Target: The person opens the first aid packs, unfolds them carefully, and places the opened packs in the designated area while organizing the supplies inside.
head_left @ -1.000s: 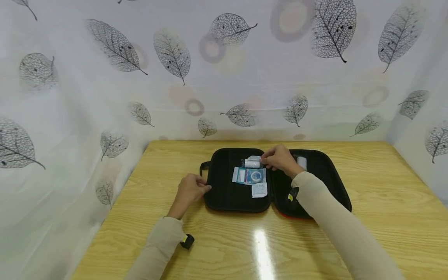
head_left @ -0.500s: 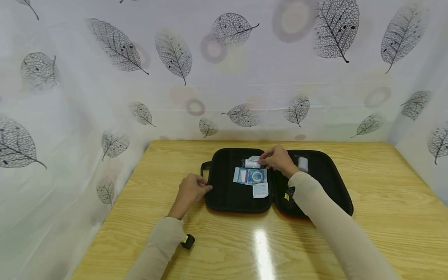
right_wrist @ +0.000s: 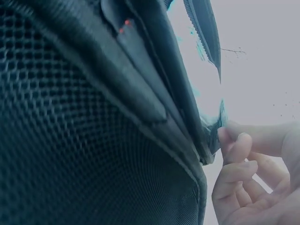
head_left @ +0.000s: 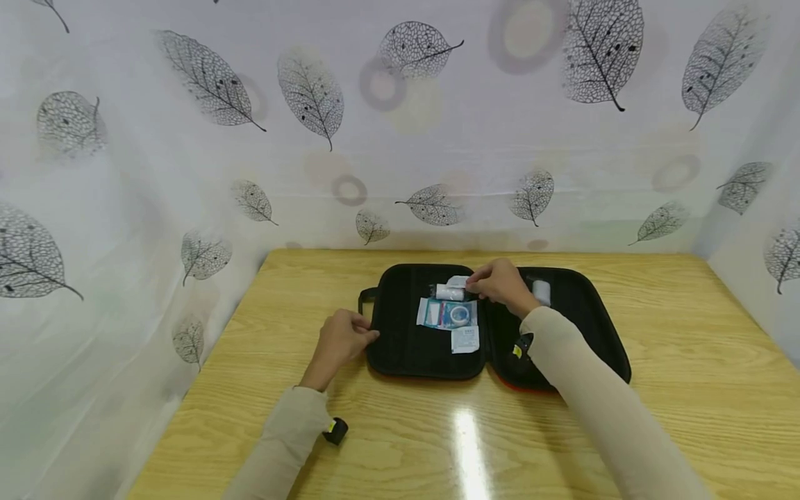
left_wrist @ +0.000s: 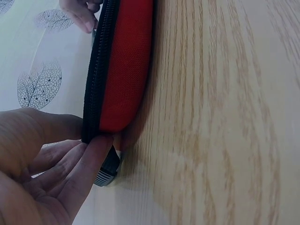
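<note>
A black zip case with a red outer side lies open on the table. My left hand pinches its left edge between thumb and fingers, at the zipper in the left wrist view. In the left half are a white bandage roll in clear wrap, a blue-and-white printed packet and a small white packet. My right hand pinches the corner of another small white packet at the far end, beside the roll. The right wrist view shows thumb and finger meeting at the packet's edge.
The right half of the case has a mesh pocket and a white roll, partly behind my right wrist. A carry handle sticks out on the left. A leaf-patterned curtain stands behind the wooden table.
The right hand has shifted very slightly, and more of the small white packet shows at its fingertips. The left hand stays at the case edge.
</note>
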Demonstrator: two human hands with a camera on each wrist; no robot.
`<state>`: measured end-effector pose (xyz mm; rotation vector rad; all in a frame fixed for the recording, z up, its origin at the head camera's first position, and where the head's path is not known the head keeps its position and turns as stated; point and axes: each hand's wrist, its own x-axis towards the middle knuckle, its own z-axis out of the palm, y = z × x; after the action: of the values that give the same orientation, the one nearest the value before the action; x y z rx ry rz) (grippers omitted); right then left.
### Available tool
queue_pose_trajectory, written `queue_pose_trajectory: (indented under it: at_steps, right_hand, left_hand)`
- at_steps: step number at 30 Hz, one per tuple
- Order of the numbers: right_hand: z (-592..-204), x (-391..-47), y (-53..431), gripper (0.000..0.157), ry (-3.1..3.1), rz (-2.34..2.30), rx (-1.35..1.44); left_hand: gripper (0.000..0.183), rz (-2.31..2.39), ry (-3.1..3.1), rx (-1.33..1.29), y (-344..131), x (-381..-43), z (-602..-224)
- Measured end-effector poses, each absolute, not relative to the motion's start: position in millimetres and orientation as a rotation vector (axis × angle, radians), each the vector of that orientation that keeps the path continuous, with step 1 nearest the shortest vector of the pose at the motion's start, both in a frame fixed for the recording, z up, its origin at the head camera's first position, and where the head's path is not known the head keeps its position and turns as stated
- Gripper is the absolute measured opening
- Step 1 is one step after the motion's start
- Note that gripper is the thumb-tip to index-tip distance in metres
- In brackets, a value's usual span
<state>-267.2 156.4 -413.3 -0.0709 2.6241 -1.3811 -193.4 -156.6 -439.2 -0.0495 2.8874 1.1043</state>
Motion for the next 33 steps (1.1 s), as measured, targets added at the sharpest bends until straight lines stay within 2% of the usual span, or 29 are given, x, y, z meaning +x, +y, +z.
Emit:
queue_pose_trajectory:
  at_steps: [16, 33]
  right_hand:
    - [-402, -249, 221, 0.019, 2.654, -1.357, -0.081]
    - [-388, -208, 305, 0.033, 2.681, -1.245, -0.025]
  left_hand:
    - [0.022, 1.112, 2.883, -0.027, -156, -193, -439]
    - [0.022, 1.076, 2.875, -0.059, -157, -194, -440]
